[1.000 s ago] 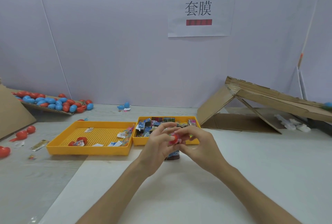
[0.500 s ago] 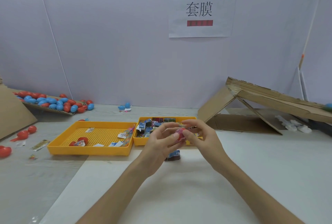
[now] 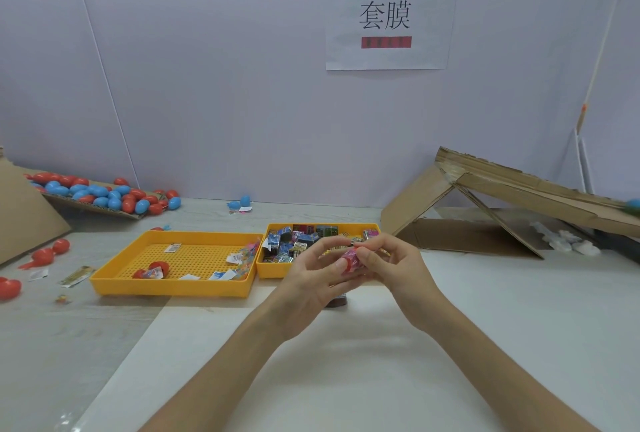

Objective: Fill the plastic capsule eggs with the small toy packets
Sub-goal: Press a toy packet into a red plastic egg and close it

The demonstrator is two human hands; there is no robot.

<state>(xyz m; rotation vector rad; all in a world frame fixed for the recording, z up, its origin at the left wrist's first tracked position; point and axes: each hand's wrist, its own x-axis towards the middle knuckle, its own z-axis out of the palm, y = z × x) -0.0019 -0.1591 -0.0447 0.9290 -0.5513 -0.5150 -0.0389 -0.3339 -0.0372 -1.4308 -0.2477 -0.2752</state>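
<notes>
Red and blue eggs (image 3: 104, 194) lie piled on cardboard at far left. A wide tray (image 3: 166, 287) holds scraps, and the small tray (image 3: 272, 270) touching it holds packets (image 3: 294, 241). The left hand (image 3: 311, 279) curls round a red egg (image 3: 350, 261) above the surface (image 3: 485, 310). The right hand (image 3: 394, 265) pinches the same egg. A ramp (image 3: 519, 194) stands at right.

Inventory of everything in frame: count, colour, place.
held egg: 1, red, between both hands
egg pile: many, red and blue, far left on cardboard
loose eggs: several, red, table's left edge
large tray: 1, yellow, left of centre
small tray: 1, yellow, beside large tray's right side
toy packets: many, mixed colours, in small tray
cardboard ramp: 1, brown, right
paper sign: 1, white, wall
left hand: 1, grips held egg
right hand: 1, pinches held egg
</notes>
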